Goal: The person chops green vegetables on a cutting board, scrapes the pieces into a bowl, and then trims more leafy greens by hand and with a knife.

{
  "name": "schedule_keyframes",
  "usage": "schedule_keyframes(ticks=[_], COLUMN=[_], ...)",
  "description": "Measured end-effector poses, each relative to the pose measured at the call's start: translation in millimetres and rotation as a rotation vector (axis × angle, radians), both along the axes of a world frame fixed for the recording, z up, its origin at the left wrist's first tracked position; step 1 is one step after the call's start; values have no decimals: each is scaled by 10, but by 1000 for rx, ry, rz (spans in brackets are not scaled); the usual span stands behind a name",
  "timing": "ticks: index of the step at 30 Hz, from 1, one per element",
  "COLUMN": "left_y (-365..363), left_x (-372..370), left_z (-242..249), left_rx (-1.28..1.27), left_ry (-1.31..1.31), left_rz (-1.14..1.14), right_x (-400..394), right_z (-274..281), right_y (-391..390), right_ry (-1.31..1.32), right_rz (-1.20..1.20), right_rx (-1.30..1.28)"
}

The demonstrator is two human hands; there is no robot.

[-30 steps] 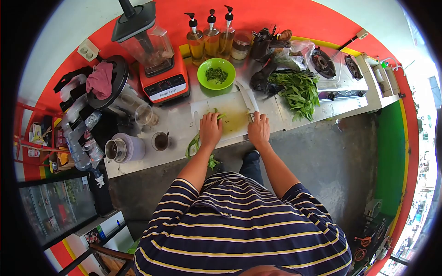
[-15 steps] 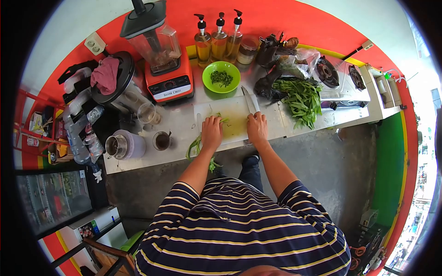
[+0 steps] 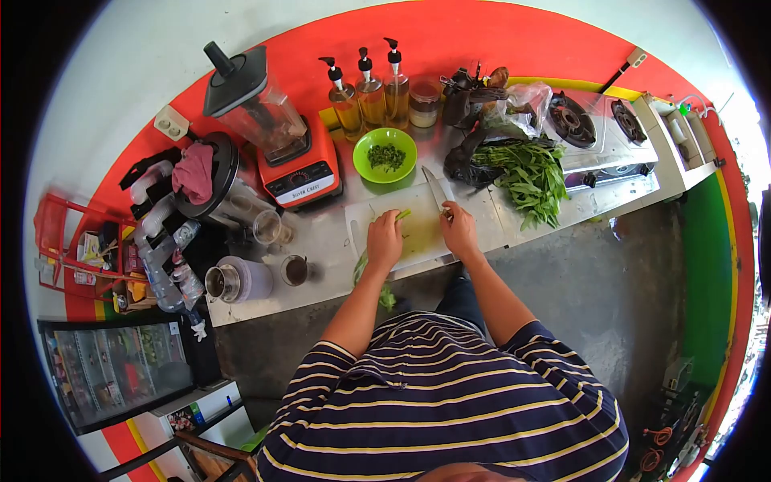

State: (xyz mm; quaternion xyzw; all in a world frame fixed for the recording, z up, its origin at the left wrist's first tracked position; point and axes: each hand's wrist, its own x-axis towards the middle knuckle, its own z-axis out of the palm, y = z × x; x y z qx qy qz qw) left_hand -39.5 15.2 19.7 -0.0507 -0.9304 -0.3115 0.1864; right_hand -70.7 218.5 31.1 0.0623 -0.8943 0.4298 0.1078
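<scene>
My left hand [image 3: 385, 239] is closed around a bunch of green stems, whose cut ends [image 3: 403, 214] poke out past the fingertips. Leaves [image 3: 388, 299] of that bunch hang below the counter's front edge, partly behind my forearm. In my right hand [image 3: 460, 231] is a kitchen knife [image 3: 434, 185], its blade pointing away from me over the right side of the white cutting board [image 3: 393, 199]. A greenish wet stain and small scraps mark the board. Just beyond it stands a lime-green bowl [image 3: 362, 165] with chopped greens [image 3: 386, 158] inside.
A red blender [image 3: 301, 183] stands at the back left, beside several pump bottles [image 3: 371, 100]. Leafy greens [image 3: 534, 185] lie to the right, near a gas stove [image 3: 606, 153]. A dark-filled glass [image 3: 295, 271] and a jug [image 3: 245, 279] stand on the left.
The view has tilted and shifted a little. The stem ends at my left hand now stick up past the fingers. My right hand still holds the knife at the board's right side.
</scene>
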Motion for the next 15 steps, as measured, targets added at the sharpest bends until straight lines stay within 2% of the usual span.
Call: schedule_keyframes(ticks=[2, 4, 8, 11, 13, 14, 15], left_y=[63, 128, 210, 281, 317, 348, 379], left_x=[-106, -236, -460, -642, -766, -813, -862], left_z=[138, 267, 428, 429, 408, 403, 399], left_rx=[31, 166, 271, 247, 251, 253, 260], left_ry=[5, -122, -315, -333, -340, -349, -364], left_rz=[-29, -68, -179, -174, -143, -130, -104], right_x=[-113, -289, -816, -1210, -1454, -1611, -1726], right_z=[126, 199, 196, 355, 532, 566, 556], right_y=[-32, -49, -40, -5, 29, 62, 88], right_ry=[-72, -170, -31, 40, 184, 72, 65], right_rz=[-7, 14, 175, 265, 298, 345, 358], right_rx=[-94, -105, -62, 51, 224, 332, 329])
